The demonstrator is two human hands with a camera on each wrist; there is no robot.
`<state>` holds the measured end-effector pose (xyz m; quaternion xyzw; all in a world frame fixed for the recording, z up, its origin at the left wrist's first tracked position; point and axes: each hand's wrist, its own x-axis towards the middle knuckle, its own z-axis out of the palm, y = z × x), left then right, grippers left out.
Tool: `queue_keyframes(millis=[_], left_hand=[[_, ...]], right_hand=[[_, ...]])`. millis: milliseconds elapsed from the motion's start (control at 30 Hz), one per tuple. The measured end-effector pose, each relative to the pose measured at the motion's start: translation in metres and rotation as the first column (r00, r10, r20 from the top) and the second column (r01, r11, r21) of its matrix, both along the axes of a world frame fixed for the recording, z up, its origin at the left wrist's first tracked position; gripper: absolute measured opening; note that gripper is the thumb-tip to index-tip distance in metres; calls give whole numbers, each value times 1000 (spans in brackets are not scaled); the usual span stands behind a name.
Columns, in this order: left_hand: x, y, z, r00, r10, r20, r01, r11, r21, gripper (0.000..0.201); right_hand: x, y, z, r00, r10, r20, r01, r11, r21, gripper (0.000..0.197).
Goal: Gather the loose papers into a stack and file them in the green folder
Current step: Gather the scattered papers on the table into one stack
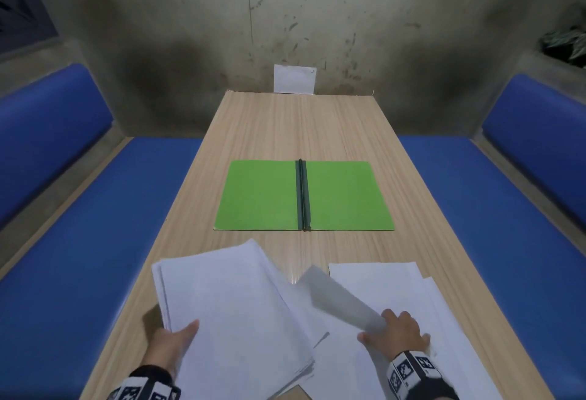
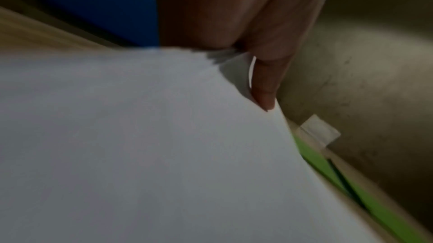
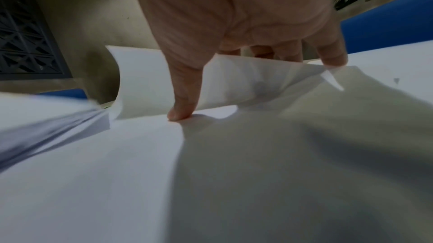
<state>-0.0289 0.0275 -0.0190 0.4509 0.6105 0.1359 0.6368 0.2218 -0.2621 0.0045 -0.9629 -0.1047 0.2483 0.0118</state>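
Observation:
The green folder [image 1: 260,196] lies open and flat in the middle of the wooden table [image 1: 285,126], its dark spine running towards me. My left hand [image 1: 177,339] grips a stack of white papers [image 1: 228,304] at the near left, with the thumb [image 2: 262,87] on top and the fingers hidden beneath. My right hand [image 1: 390,330] pinches one curled sheet [image 1: 339,298] lifted off the loose sheets [image 1: 406,285] spread at the near right. In the right wrist view the thumb [image 3: 182,99] is in front of the curled sheet [image 3: 145,80] and the fingers are behind it.
Blue padded benches [image 1: 63,241] [image 1: 507,225] run along both sides of the table. A white paper [image 1: 295,79] is stuck on the concrete wall at the far end. A leafy plant [image 1: 567,44] sits at the far right.

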Motion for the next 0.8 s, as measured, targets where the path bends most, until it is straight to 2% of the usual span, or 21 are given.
queue_keyframes(millis=[100, 133, 167, 233, 300, 400, 467, 567, 667, 800], left_hand=[[-5, 32, -97, 977, -2, -212, -4, 1000, -25, 80], [-2, 34, -98, 963, -17, -270, 7, 999, -39, 86], [5, 27, -84, 952, -23, -306, 9, 999, -48, 89], [15, 14, -56, 927, -57, -370, 48, 998, -34, 81], [22, 10, -43, 948, -56, -314, 46, 998, -38, 71], [28, 13, -51, 976, -44, -214, 41, 999, -18, 51], [33, 6, -40, 983, -19, -185, 19, 1000, -2, 49], [34, 2, -37, 986, 8, -167, -5, 1000, 18, 46], [30, 3, -42, 992, -6, -123, 10, 1000, 25, 38], [28, 5, -40, 997, -14, -76, 14, 1000, 4, 43]], right_hand=[[3, -2, -1, 1000, 12, -20, -12, 1000, 19, 51], [5, -3, -4, 999, 13, -38, -11, 999, 36, 46], [8, -4, -7, 998, 20, -63, -17, 998, 52, 43], [11, -7, -10, 992, 46, -117, -36, 996, 86, 32], [17, -9, -10, 985, 48, -167, -23, 989, 149, 21], [34, -17, -3, 985, 1, -174, 48, 959, 279, 27], [48, -28, 0, 988, -92, -126, 127, 944, 304, 32], [64, -49, 2, 964, -261, -38, 262, 929, 263, 24], [63, -64, -1, 915, -400, -52, 403, 898, 174, 52], [55, -69, -13, 871, -467, -152, 491, 842, 223, 63]])
